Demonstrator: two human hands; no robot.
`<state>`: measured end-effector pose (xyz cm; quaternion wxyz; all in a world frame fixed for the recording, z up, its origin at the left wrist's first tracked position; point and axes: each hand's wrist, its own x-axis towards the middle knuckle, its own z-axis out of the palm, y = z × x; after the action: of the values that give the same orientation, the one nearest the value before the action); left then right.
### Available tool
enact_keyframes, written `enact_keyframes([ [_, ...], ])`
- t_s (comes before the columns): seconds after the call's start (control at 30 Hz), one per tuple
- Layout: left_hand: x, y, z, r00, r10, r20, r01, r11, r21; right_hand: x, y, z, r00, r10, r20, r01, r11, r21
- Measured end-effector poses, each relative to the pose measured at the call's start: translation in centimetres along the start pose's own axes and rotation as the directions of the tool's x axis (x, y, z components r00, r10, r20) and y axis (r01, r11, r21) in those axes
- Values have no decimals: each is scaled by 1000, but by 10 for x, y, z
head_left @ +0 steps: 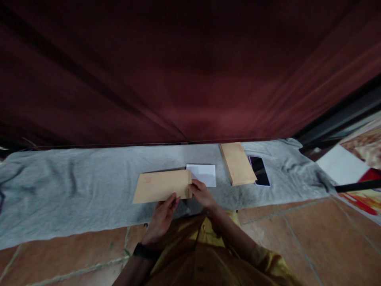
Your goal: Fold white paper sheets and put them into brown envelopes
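A long tan paper envelope with faint red print at its left end lies before me, held in both hands. My left hand pinches its lower edge, thumb on top and the other fingers partly hidden beneath. At the right end, my right hand grips the narrow flap between thumb and fingers. Just behind that hand, a white sheet of paper rests on the grey cloth, its left end partly covered by the envelope.
A stack of tan envelopes lies right of the white paper, its corner close against a dark-screened phone. Grey cloth covers the long surface. A dark red curtain hangs behind, and a printed bag or sheet is at far right.
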<state>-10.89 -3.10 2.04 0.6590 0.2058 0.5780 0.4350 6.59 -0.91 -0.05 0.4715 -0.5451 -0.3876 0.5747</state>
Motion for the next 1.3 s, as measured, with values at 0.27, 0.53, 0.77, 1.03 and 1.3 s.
enact_keyframes([
  [0.27, -25, 12, -11, 916, 188, 353, -373, 725, 580, -2, -4, -26, 1000, 17, 0, -17, 994, -111],
  [0.53, 29, 51, 0, 530, 219, 819, -763, -299, 574, -12, -1, -33, 989, -108, 98, 130, 958, -258],
  [0.77, 38, 50, -2, 455, 143, 879, -790, -390, 473, -22, -15, -38, 978, -142, 155, 190, 914, -358],
  [1.03, 42, 38, 1, 427, 234, 874, -759, -432, 487, -22, -20, -41, 995, -91, -43, 46, 794, -606],
  [1.3, 41, 30, 7, 367, 321, 873, -728, -485, 485, -40, -41, -44, 890, -431, -151, 233, 713, -661],
])
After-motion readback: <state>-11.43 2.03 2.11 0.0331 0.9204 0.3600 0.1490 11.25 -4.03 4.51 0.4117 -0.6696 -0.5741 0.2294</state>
